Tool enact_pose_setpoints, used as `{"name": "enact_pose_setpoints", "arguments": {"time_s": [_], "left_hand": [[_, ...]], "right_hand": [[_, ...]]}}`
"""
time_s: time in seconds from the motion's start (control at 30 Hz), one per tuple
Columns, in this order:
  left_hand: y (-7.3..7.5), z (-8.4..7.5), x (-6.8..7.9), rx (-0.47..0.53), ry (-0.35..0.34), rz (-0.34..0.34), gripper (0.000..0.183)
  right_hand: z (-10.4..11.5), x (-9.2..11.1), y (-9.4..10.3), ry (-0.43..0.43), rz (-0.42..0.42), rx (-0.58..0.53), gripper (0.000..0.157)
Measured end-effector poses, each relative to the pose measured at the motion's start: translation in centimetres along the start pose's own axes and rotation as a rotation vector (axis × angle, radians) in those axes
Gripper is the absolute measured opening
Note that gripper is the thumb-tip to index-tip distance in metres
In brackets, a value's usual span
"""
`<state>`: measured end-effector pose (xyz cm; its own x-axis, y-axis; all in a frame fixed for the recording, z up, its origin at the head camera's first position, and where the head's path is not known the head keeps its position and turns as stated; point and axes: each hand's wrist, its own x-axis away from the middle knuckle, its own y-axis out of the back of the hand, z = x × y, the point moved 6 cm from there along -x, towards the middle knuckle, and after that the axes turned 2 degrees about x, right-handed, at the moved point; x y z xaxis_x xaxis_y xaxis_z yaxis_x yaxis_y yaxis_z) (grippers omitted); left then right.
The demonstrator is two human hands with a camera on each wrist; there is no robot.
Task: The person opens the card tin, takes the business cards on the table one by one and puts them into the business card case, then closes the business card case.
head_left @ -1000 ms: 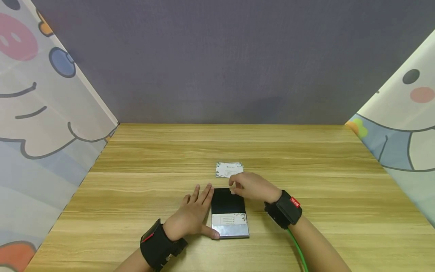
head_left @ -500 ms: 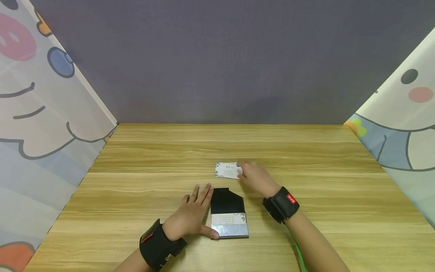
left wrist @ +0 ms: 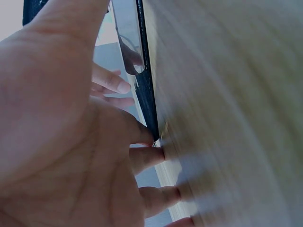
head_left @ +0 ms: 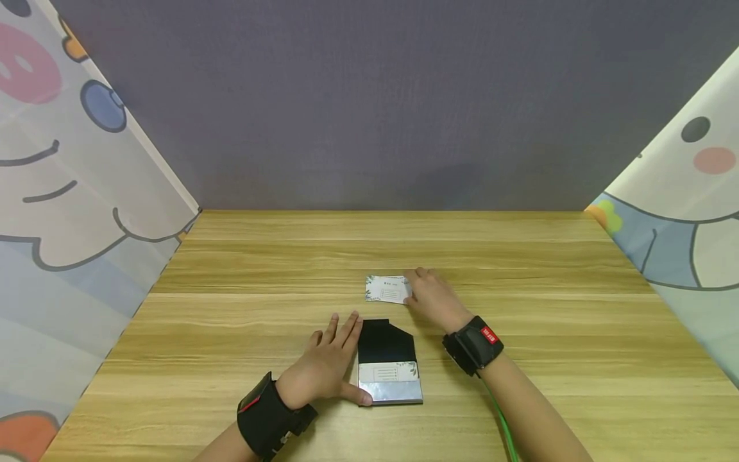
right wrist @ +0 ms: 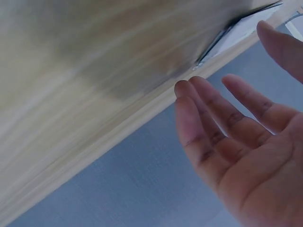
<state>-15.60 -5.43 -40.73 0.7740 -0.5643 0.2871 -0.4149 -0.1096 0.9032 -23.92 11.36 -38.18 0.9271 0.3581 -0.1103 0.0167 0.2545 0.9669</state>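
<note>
A card case [head_left: 387,343] lies unfolded on the table, with a black upper flap and a silver pocket. A white business card [head_left: 388,371] with leaf print sticks out of the pocket. Along the case's left side rests my left hand [head_left: 324,369], its fingers spread straight and the thumb at the lower left corner. The case's edge [left wrist: 130,40] shows in the left wrist view. Farther back lie overlapping white business cards [head_left: 385,289]. My right hand [head_left: 435,300] is at their right end. In the right wrist view its fingers [right wrist: 236,118] are loosely bent, the thumb apart from them.
The wood-grain table [head_left: 260,269] reaches back to a grey wall panel [head_left: 369,102]. Cartoon-printed sheets [head_left: 75,192] stand on both sides. A green cable [head_left: 501,417] runs from the right wrist band [head_left: 473,345] along the forearm.
My right hand has moved from the top right of the case back to the right end of the loose cards. My left hand has stayed beside the case.
</note>
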Motion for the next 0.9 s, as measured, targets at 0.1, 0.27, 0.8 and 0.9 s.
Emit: {"name": "enact_pose_setpoints", "arguments": {"time_s": [0.1, 0.27, 0.8, 0.9], "left_hand": [[0.01, 0.01, 0.00, 0.003, 0.000, 0.002, 0.124], [0.05, -0.01, -0.03, 0.000, 0.002, 0.007, 0.124], [0.00, -0.04, -0.06, 0.002, -0.004, 0.000, 0.124], [0.00, -0.02, -0.05, 0.002, -0.008, -0.005, 0.123]], "right_hand": [[0.04, 0.02, -0.31, -0.002, 0.023, 0.013, 0.051], [0.19, 0.02, -0.60, 0.009, 0.031, 0.038, 0.052], [0.20, -0.07, -0.86, 0.009, -0.002, 0.029, 0.048], [0.18, -0.04, -0.82, 0.004, -0.011, 0.009, 0.049]]}}
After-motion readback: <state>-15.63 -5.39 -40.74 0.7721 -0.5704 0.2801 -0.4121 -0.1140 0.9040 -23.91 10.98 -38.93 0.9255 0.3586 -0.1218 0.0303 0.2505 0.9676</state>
